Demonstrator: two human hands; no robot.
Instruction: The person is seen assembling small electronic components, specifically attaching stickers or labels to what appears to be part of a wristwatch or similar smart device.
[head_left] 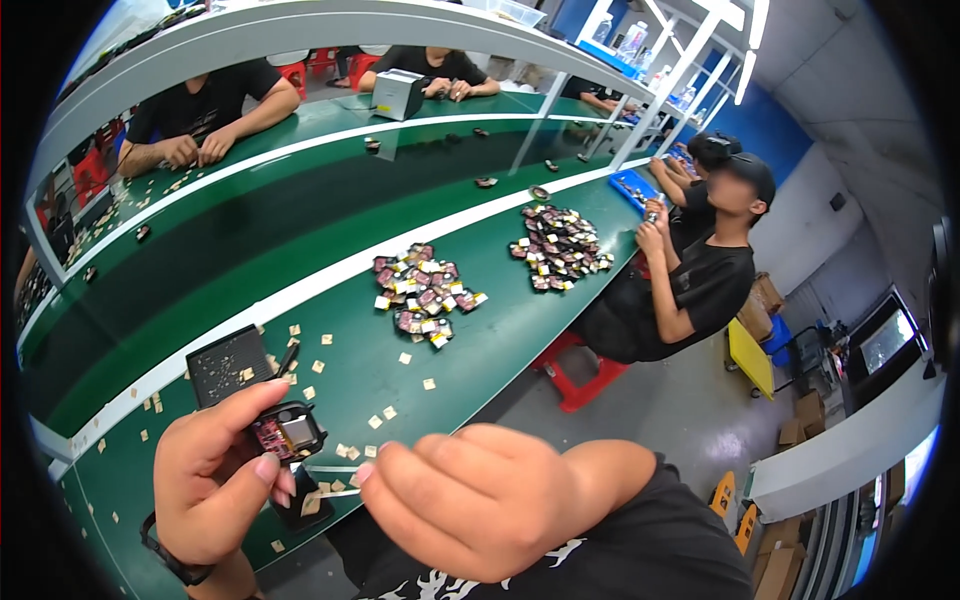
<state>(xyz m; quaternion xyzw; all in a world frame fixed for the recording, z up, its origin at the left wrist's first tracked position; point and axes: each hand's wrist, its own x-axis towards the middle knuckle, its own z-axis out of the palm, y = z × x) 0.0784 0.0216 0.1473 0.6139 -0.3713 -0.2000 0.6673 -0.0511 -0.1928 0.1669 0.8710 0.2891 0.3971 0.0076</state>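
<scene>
Your left hand pinches a small black case with a pink board inside, held above the green table. Behind it lies a black tray among scattered tan squares. Your right hand is curled, fingertips pressed together on a thin pale strip. Further right sit two piles of pink-and-black parts.

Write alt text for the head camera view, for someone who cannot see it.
A person's left hand holds a small black part over a green workbench; the right hand is close beside it. Small tan squares lie scattered, with two heaps of parts beyond.
</scene>
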